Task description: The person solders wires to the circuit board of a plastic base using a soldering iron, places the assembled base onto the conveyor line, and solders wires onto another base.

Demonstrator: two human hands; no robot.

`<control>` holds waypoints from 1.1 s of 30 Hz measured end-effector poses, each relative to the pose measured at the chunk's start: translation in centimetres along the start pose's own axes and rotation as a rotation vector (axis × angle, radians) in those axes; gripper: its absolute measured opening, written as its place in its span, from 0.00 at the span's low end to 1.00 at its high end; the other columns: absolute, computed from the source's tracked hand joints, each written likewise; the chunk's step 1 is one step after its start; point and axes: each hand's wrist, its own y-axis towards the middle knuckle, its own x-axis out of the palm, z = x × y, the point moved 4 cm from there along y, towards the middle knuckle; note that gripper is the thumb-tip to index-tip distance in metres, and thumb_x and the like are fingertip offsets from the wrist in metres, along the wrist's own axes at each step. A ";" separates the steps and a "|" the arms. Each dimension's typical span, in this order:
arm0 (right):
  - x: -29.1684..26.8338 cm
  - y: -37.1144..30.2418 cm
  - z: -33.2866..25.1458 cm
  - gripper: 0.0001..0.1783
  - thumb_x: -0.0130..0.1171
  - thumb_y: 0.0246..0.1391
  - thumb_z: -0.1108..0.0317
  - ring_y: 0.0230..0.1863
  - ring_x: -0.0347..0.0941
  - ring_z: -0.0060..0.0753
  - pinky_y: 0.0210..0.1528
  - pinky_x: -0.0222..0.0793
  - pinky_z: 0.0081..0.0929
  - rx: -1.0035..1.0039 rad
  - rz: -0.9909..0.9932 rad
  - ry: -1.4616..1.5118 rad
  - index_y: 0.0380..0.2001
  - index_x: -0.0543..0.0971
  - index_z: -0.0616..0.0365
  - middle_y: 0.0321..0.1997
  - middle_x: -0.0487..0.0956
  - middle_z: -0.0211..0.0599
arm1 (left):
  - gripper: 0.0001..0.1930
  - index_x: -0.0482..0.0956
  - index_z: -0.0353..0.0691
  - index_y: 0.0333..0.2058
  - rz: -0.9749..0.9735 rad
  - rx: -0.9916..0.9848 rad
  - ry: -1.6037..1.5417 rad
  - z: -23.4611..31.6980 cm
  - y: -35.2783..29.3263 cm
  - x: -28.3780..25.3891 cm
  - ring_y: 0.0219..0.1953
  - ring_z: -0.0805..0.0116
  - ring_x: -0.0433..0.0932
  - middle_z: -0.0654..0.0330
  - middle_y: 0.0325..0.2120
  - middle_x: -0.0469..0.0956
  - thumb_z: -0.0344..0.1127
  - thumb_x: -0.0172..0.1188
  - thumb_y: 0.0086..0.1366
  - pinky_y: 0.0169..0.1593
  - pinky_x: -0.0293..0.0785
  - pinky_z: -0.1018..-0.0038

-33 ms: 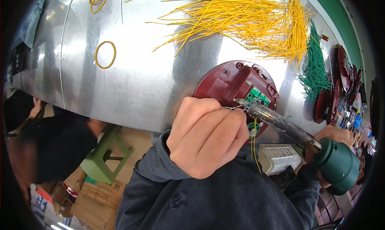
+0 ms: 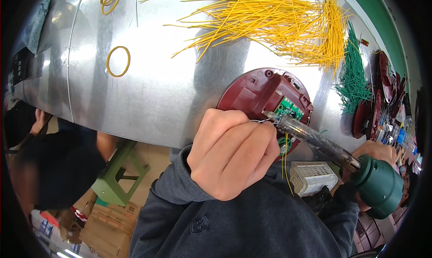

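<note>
My left hand point(image 2: 234, 154) is closed over the near side of a round maroon plastic housing point(image 2: 240, 89). Thin pale wires point(image 2: 257, 121) run out from its pinched fingers, whose tips are hidden. My right hand point(image 2: 375, 150) grips the dark green handle of a soldering iron point(image 2: 315, 140). The iron's tip is just beyond my left fingers, beside a small green circuit board point(image 2: 288, 107) in the housing; I cannot tell whether it touches the wires. Yellow wires point(image 2: 285, 168) hang down over the housing's near edge.
A large heap of yellow wires point(image 2: 270, 22) covers the far part of the metal table point(image 2: 157, 96). Green wires point(image 2: 354, 78) and more maroon housings point(image 2: 362, 118) lie to the right. Rubber bands point(image 2: 118, 61) are at left. Another person point(image 2: 67, 168) sits near a green stool point(image 2: 117, 177).
The soldering iron has shifted very slightly near its tip. At left, the other person has moved a little. My left hand has kept its place.
</note>
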 end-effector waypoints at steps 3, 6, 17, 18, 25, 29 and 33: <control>0.7 1.7 -1.2 0.12 0.61 0.40 0.64 0.18 0.73 0.32 0.21 0.66 0.25 -0.035 -0.113 0.051 0.19 0.76 0.63 0.19 0.76 0.35 | 0.12 0.78 0.31 0.26 -0.007 0.006 -0.001 0.0 0.0 0.1 0.23 0.60 0.73 0.58 0.19 0.76 0.16 0.64 0.38 0.27 0.70 0.71; 1.0 4.1 -2.8 0.12 0.61 0.40 0.63 0.19 0.74 0.33 0.23 0.67 0.28 -0.057 -0.190 0.084 0.19 0.76 0.63 0.20 0.76 0.36 | 0.12 0.78 0.31 0.26 0.006 0.014 0.001 -0.1 -0.1 0.0 0.23 0.60 0.73 0.58 0.19 0.75 0.16 0.64 0.38 0.27 0.70 0.71; -0.5 4.0 -1.2 0.22 0.67 0.39 0.54 0.16 0.73 0.30 0.18 0.69 0.22 -0.038 -0.395 0.277 0.25 0.72 0.63 0.18 0.73 0.34 | 0.14 0.79 0.30 0.29 0.003 0.088 -0.004 -0.5 -0.4 0.1 0.25 0.62 0.73 0.57 0.23 0.75 0.17 0.65 0.37 0.27 0.69 0.71; -0.5 4.0 -1.1 0.23 0.67 0.39 0.53 0.16 0.73 0.29 0.18 0.70 0.22 -0.036 -0.413 0.294 0.26 0.72 0.63 0.18 0.73 0.34 | 0.14 0.79 0.30 0.29 0.002 0.088 -0.006 -0.5 -0.4 0.1 0.25 0.62 0.73 0.57 0.23 0.75 0.17 0.65 0.37 0.27 0.69 0.71; 0.7 3.8 0.2 0.29 0.73 0.35 0.53 0.19 0.75 0.35 0.21 0.73 0.25 0.053 -0.417 0.752 0.32 0.74 0.64 0.23 0.75 0.39 | 0.14 0.79 0.31 0.29 0.001 0.049 0.004 -0.3 -0.1 0.1 0.24 0.62 0.73 0.58 0.21 0.76 0.16 0.65 0.39 0.26 0.70 0.72; 1.8 2.0 0.1 0.30 0.72 0.35 0.54 0.18 0.72 0.37 0.19 0.71 0.28 0.125 -0.052 0.821 0.35 0.70 0.63 0.23 0.74 0.40 | 0.13 0.79 0.32 0.29 -0.015 0.025 0.016 -0.2 0.1 0.0 0.22 0.62 0.74 0.59 0.20 0.77 0.15 0.64 0.40 0.26 0.70 0.73; 3.1 2.5 -0.2 0.23 0.59 0.46 0.52 0.12 0.68 0.33 0.15 0.69 0.25 0.068 0.033 0.759 0.29 0.66 0.62 0.18 0.71 0.41 | 0.13 0.79 0.32 0.29 -0.012 0.029 0.018 -0.2 0.0 0.0 0.22 0.63 0.74 0.59 0.20 0.77 0.15 0.64 0.40 0.26 0.70 0.73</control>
